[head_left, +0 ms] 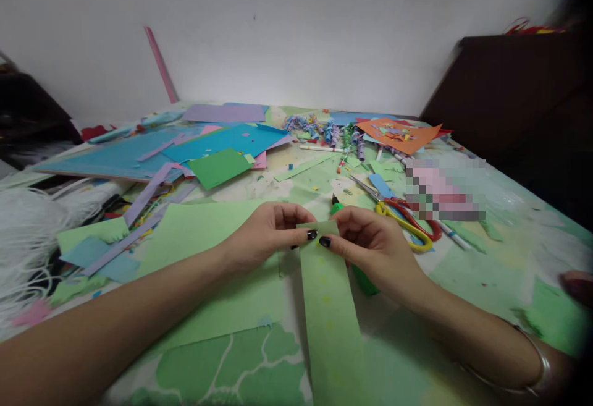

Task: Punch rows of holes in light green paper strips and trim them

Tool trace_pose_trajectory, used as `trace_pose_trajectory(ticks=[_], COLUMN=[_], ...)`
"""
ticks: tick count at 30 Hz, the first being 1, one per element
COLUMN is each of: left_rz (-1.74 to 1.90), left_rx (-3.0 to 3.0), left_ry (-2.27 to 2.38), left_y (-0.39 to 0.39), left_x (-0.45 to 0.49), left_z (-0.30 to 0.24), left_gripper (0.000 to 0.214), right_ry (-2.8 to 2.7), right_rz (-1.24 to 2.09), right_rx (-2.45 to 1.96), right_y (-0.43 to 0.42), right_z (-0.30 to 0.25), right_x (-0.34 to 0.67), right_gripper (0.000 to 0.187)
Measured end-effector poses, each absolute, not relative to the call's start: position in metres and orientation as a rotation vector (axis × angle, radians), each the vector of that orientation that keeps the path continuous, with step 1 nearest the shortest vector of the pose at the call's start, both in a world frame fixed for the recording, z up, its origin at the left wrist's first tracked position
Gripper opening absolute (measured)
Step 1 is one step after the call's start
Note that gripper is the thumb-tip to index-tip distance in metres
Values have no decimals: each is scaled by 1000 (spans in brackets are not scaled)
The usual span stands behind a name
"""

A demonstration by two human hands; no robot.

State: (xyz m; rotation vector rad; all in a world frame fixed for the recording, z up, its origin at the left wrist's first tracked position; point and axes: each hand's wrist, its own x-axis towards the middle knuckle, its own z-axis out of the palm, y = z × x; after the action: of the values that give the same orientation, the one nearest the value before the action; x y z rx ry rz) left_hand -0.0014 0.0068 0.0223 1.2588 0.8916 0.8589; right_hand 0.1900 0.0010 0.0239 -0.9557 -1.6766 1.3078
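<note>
Here, paper strip (330, 313), far end in both hands (259, 236) (377, 248)

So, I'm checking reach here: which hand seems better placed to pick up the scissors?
Likely the right hand: the scissors lie just beyond it, on its side. The left hand is farther away. Both hands are holding the paper strip.

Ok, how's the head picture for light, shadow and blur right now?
Head view: soft, dim light, no harsh glare on the green paper strip; head view: faint shadow beside it, its yellow marks indistinct; head view: left hand and right hand read clearly; head view: a pixelated patch hides something at right; head view: the right edge fades to black.
</note>
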Motion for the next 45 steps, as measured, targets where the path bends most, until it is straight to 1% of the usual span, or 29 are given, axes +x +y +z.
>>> trace_pose_trajectory(ticks=[11,17,29,34,39,45], left_rz=[949,917,911,944,964,1003], left_rx=[1194,1170,1194,1175,1177,1248], left_ry=[824,794,831,851,878,879], left_y=[5,5,4,3,-1,-2], left_x=[-1,-1,-1,0,2,4], left_z=[20,19,15,16,17,19], left_gripper=[17,21,12,21,13,12], right_ry=[-1685,-1610,-1545,-1536,-1511,-1533], right_rz=[1294,1333,1342,1381,1404,1389], right_rx=[-942,-914,-912,-892,-897,-901], right_y=[0,0,-2,-2,-2,-2], right_z=[25,26,29,30,30,30], right_x=[190,190,188,189,190,189], right_gripper=[18,15,17,16,19,18])
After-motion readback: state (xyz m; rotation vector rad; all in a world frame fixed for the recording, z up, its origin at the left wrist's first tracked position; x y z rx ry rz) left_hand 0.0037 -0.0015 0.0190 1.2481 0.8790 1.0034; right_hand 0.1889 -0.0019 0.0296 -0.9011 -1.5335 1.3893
